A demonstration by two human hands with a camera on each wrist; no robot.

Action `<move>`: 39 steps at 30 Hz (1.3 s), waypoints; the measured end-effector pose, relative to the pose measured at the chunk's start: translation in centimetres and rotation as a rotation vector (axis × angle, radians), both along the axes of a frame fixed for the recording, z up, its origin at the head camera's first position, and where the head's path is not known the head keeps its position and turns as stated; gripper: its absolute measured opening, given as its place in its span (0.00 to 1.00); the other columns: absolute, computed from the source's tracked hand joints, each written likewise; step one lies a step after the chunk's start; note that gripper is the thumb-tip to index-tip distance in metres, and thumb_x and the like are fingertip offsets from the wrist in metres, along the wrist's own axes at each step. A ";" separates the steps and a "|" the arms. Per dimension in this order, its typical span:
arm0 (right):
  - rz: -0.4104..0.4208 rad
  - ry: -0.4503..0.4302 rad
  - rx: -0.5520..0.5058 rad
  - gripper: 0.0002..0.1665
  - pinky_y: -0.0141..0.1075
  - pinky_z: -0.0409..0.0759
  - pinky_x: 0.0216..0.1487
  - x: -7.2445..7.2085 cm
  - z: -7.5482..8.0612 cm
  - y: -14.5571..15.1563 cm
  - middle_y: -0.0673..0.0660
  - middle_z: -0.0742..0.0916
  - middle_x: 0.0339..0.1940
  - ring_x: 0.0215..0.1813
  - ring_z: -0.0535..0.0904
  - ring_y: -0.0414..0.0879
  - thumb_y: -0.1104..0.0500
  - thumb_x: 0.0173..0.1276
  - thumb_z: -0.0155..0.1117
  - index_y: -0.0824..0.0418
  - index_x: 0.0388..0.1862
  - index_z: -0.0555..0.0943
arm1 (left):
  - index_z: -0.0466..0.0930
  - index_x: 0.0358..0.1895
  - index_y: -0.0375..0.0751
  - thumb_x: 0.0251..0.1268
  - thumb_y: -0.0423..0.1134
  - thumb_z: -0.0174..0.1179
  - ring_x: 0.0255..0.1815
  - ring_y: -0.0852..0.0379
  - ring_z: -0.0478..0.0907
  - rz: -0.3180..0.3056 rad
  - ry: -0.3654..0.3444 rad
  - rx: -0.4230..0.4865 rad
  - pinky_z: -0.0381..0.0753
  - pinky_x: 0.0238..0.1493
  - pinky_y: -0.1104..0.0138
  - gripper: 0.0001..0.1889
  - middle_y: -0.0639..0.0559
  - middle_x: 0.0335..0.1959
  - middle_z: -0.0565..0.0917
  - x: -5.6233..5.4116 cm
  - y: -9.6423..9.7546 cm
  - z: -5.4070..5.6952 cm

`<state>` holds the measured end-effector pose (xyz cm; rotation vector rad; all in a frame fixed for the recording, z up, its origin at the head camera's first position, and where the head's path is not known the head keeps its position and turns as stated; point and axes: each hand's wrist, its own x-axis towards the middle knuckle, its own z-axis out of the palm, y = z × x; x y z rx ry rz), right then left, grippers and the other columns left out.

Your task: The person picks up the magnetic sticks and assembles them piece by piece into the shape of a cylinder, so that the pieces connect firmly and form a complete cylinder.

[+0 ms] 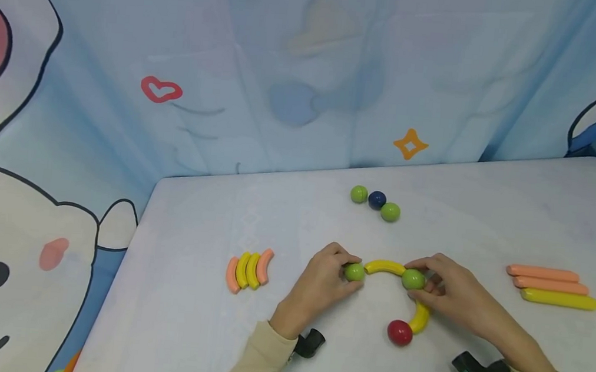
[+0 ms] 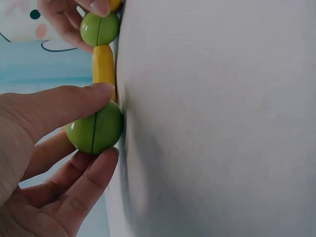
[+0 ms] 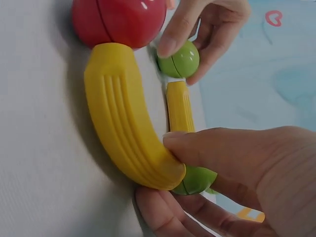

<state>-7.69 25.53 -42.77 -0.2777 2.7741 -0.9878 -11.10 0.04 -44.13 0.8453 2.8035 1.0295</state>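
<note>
Left hand (image 1: 320, 281) pinched left green ball (image 1: 355, 272); right hand (image 1: 451, 289) gripped right green ball (image 1: 413, 280). Upper yellow arc (image 1: 385, 267) sat between, 3 o'clock from left, long axis roughly 9-to-3, hands about equally near.

I see lime-green balls (image 1: 355, 272), one red ball (image 1: 400, 332), one navy ball (image 1: 377, 200), ribbed yellow arcs (image 3: 121, 118); the pale-blue curtain (image 1: 290, 150) bears a red heart (image 1: 159, 99) and an orange star (image 1: 411, 135).

From here I count 4 glossy green balls (image 1: 355, 272), 1 dark-blue ball (image 1: 377, 200), 1 shiny red ball (image 1: 400, 332), 4 curved yellow pieces (image 1: 384, 267), 2 curved salmon-pink pieces (image 1: 265, 266), 2 straight salmon-pink sticks (image 1: 544, 273) and 1 straight yellow stick (image 1: 560, 299).
</note>
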 end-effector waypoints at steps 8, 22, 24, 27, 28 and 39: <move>0.004 0.027 -0.006 0.28 0.28 0.81 0.34 0.0 0.0 -0.5 0.61 0.83 0.48 0.37 0.77 0.44 0.63 0.61 0.81 0.69 0.58 0.82 | 0.89 0.52 0.36 0.57 0.37 0.81 0.36 0.67 0.77 0.042 -0.001 0.018 0.75 0.40 0.84 0.20 0.51 0.42 0.81 0.2 0.4 -0.2; 0.002 0.024 0.001 0.28 0.28 0.81 0.33 0.0 0.0 -0.5 0.61 0.83 0.47 0.37 0.77 0.45 0.63 0.61 0.80 0.70 0.58 0.82 | 0.88 0.54 0.36 0.59 0.37 0.79 0.36 0.66 0.74 0.048 -0.046 0.009 0.75 0.40 0.82 0.20 0.51 0.43 0.80 0.2 0.5 0.4; 0.003 0.024 0.000 0.28 0.29 0.81 0.33 0.0 -0.1 -0.5 0.61 0.83 0.47 0.37 0.77 0.45 0.64 0.61 0.80 0.70 0.58 0.82 | 0.88 0.54 0.36 0.59 0.36 0.79 0.37 0.66 0.74 0.050 -0.049 0.011 0.76 0.40 0.82 0.20 0.51 0.43 0.80 0.3 0.5 0.4; 0.001 0.024 0.001 0.28 0.29 0.80 0.33 0.0 -0.1 -0.4 0.62 0.83 0.47 0.37 0.76 0.45 0.64 0.61 0.80 0.70 0.58 0.82 | 0.87 0.55 0.36 0.59 0.37 0.79 0.37 0.66 0.75 0.051 -0.048 0.004 0.76 0.41 0.82 0.21 0.50 0.43 0.80 0.3 0.5 0.4; 0.001 0.024 0.001 0.28 0.29 0.80 0.33 0.0 -0.1 -0.4 0.61 0.83 0.47 0.37 0.76 0.45 0.64 0.61 0.80 0.70 0.58 0.82 | 0.87 0.55 0.36 0.58 0.37 0.80 0.38 0.65 0.75 0.054 -0.054 0.001 0.76 0.42 0.81 0.22 0.51 0.44 0.79 0.3 0.5 0.4; -0.020 0.009 0.007 0.29 0.28 0.80 0.33 0.3 -0.1 -0.6 0.58 0.83 0.45 0.37 0.76 0.45 0.62 0.61 0.81 0.69 0.58 0.82 | 0.83 0.56 0.38 0.56 0.40 0.81 0.46 0.49 0.81 0.369 0.069 -0.016 0.84 0.45 0.63 0.26 0.45 0.47 0.82 0.5 -5.5 1.4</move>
